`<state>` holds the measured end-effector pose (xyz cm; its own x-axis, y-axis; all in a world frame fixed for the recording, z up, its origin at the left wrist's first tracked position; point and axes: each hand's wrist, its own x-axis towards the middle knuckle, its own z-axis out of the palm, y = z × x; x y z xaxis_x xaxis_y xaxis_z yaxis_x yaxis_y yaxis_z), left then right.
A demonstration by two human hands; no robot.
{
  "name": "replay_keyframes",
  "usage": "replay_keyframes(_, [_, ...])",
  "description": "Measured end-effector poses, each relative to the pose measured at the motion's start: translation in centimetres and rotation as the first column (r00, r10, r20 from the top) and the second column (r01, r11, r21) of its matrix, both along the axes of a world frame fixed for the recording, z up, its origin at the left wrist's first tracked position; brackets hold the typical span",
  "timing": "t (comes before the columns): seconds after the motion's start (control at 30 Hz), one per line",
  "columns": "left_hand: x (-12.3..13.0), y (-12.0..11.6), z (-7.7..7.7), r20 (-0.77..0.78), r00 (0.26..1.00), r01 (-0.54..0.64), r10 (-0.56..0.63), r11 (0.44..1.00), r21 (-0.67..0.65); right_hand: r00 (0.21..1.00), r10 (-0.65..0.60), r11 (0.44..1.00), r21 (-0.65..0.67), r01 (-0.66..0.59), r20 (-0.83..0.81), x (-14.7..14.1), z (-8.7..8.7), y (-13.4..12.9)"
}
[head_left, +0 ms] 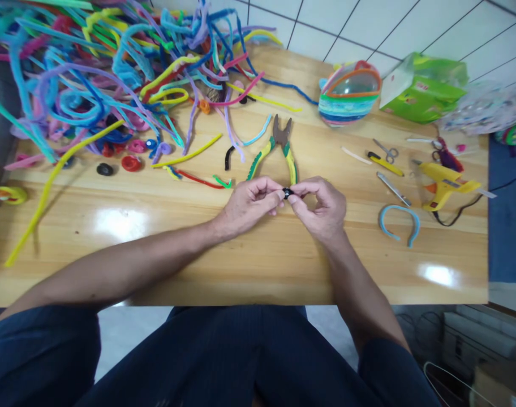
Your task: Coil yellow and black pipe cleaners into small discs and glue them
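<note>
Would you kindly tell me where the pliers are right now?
In the head view, the pliers lie on the wooden table, slightly right of the picture's centre, just beyond the left hand and right hand pinching a small black piece.

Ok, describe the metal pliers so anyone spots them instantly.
On the pale wooden table, find the bare left hand and right hand. Just beyond lie the pliers: dark open jaws, green-and-yellow handles, unlike the fuzzy, colourful pipe cleaners to their left.
</note>
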<state>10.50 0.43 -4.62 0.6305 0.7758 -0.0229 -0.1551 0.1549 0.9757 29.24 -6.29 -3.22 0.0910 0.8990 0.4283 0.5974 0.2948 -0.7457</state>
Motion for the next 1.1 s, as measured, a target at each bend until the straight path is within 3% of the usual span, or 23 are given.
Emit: replay_keyframes(1.1, [0.14,0.07,0.11,0.023,0.999,-0.041,0.042,0.998,-0.042,0.998,0.024,0.994,0.104,-0.03,0.062,0.41,-0.18,-0.06])
